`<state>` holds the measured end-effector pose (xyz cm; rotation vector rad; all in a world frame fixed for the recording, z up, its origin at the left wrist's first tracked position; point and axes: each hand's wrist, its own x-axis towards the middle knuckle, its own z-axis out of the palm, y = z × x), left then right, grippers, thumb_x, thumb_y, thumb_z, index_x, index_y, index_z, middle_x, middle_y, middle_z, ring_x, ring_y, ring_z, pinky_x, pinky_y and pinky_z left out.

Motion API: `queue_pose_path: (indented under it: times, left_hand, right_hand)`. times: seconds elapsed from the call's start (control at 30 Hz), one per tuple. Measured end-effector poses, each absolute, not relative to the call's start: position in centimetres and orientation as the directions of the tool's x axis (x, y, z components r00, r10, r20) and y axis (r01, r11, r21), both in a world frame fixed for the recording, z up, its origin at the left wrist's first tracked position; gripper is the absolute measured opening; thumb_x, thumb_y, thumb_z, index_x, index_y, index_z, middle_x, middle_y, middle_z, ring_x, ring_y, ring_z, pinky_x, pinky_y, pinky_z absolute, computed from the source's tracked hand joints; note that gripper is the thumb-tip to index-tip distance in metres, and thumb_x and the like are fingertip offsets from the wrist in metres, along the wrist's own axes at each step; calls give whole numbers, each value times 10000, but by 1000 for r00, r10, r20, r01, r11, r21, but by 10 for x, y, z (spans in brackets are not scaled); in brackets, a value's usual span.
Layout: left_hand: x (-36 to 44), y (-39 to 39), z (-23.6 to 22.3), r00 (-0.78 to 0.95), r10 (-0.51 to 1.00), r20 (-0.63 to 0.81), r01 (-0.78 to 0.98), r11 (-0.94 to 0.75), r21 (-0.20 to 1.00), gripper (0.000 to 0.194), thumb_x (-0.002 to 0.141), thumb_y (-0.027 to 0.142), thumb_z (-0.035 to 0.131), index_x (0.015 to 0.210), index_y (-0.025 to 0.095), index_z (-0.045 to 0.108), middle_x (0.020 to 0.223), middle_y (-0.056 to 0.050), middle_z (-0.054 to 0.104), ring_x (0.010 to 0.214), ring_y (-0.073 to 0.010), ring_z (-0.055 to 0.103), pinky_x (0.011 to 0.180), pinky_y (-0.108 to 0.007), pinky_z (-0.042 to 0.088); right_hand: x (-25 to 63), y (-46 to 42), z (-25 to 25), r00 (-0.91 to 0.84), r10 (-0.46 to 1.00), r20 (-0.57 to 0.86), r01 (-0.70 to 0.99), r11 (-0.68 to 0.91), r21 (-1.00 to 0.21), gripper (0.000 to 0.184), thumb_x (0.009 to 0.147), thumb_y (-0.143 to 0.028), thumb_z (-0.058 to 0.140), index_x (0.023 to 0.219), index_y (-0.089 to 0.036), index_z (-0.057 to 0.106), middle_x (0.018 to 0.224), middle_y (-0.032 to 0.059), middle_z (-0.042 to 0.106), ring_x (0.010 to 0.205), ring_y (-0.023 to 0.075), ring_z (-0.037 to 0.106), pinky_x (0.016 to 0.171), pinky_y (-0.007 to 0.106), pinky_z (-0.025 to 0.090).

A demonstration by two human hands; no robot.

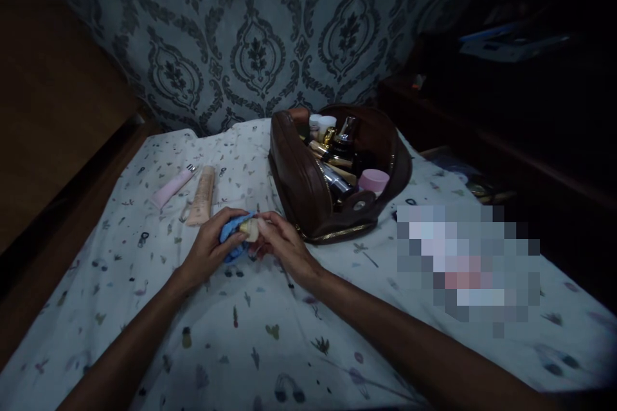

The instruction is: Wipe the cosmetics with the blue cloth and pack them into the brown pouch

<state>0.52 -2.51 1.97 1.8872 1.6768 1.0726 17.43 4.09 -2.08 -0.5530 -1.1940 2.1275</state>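
My left hand (210, 244) is closed round a crumpled blue cloth (231, 250). Against the cloth sits a small pale yellow bottle (249, 228), and the fingers of my right hand (284, 245) grip its near side. Parts of both the cloth and the bottle are covered by my fingers. Just beyond my right hand stands an open brown leather makeup bag (301, 173), unzipped and full of cosmetics. Inside it are gold and silver capped containers and a jar with a pink lid (373, 180). Past my left hand lie a beige tube (202, 196) and a pink tube (172, 187).
A white printed sheet (231, 359) covers the surface under everything. A blurred-out item (467, 263) lies on the right. Patterned wallpaper (260, 45) rises behind, a wooden panel (58, 77) flanks the left, and dark furniture (463, 122) lines the right.
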Motion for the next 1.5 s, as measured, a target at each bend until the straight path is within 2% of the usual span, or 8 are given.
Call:
queue_pose_path:
  times: [0.13,0.43,0.57,0.67,0.93,1.17,1.33,1.5]
  left_hand:
    - [8,-25,18,-77,967,243,645,-138,752,354,932,455,549,1123,165,620,996,-64,689,893,-221,631,799,-310,495]
    - [10,-26,16,-15,941,337,667,-242,705,350,948,473,539,1122,187,638,952,-58,669,868,-208,627,803,-320,498]
    - [8,-26,16,-40,946,320,671,-212,711,351,957,464,525,1130,177,630,987,-66,685,892,-213,636,809,-318,501]
    - [10,-26,14,-46,943,330,684,-211,699,361,964,476,516,1130,178,631,1008,-73,694,908,-217,640,819,-321,504]
    - [10,-28,9,26,896,443,729,-320,605,338,1000,437,477,1149,182,641,934,-56,656,862,-199,622,776,-310,495]
    - [5,-28,14,150,905,398,714,-378,590,380,1005,400,479,1294,171,575,988,-74,629,883,-198,591,810,-316,487]
    - [3,-25,13,118,929,351,656,-338,675,363,1011,405,475,1243,173,631,1019,-79,670,907,-198,618,826,-307,490]
    - [7,-24,7,11,911,411,643,-322,695,361,987,444,522,1136,175,712,818,-28,624,731,-160,584,683,-265,466]
  right_hand:
    - [172,41,-17,-659,751,-31,-334,-330,-883,567,595,-443,896,1022,-240,583,929,-14,622,733,129,615,584,242,497]
    - [178,39,-16,-742,667,-65,-297,-413,-861,438,784,-603,719,884,-194,600,694,-25,618,610,128,606,584,260,466]
    - [176,39,-17,-723,689,-52,-318,-399,-860,470,703,-497,828,998,-219,592,811,-25,638,680,135,629,555,239,474]
    - [174,40,-17,-715,698,-43,-322,-383,-866,467,652,-432,872,965,-211,605,825,-23,641,686,123,615,556,224,467]
    - [175,38,-16,-762,642,-84,-329,-495,-804,454,678,-553,833,858,-177,654,703,-28,649,586,108,602,551,233,417]
    - [173,40,-20,-849,505,-152,-251,-640,-726,554,719,-692,727,781,-145,663,679,9,670,523,102,592,491,227,385]
    - [173,38,-18,-763,636,-117,-338,-547,-766,457,647,-500,872,891,-172,668,759,-29,681,639,104,631,561,213,446]
    - [173,38,-16,-776,614,-141,-355,-611,-707,416,616,-437,907,834,-150,699,725,-24,694,643,90,638,591,198,439]
